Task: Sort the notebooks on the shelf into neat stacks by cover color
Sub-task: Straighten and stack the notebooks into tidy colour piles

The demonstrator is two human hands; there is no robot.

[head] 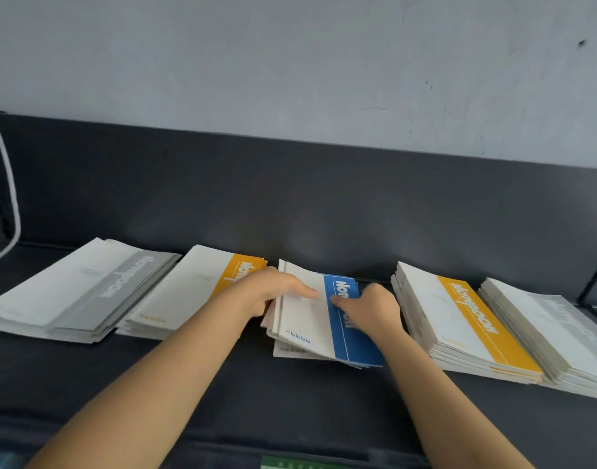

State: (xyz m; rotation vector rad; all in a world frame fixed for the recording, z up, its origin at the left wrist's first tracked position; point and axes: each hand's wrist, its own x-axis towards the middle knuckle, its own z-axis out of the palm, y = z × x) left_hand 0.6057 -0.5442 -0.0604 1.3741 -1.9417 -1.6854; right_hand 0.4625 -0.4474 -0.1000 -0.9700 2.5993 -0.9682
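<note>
Bare forearms reach in from the lower edge, above a small green object (300, 463) too cut off to identify, and meet over the dark grey shelf (189, 384). Between them lies the stack of white notebooks with a blue band (344, 336), loosely fanned and skewed, near the middle of the row. The left grip (273, 292) lies across the white part of the top cover with one finger stretched straight toward the blue band; its thumb is hidden at the stack's left edge, so I cannot tell whether it clasps the stack or only presses on it. The right grip (375, 309) grasps the stack's right side, thumb pressed on the blue band and fingers folded over the right edge. Just left of this stack sits a low pile of white notebooks with an orange band (189, 292), and beyond it a pile with a grey band (87, 289). To the right stand a taller orange-banded pile (459, 319) and, touching it, a tall grey-banded pile (554, 333). A white cable (9, 184) hangs at the far left before the pale wall (290, 62).
</note>
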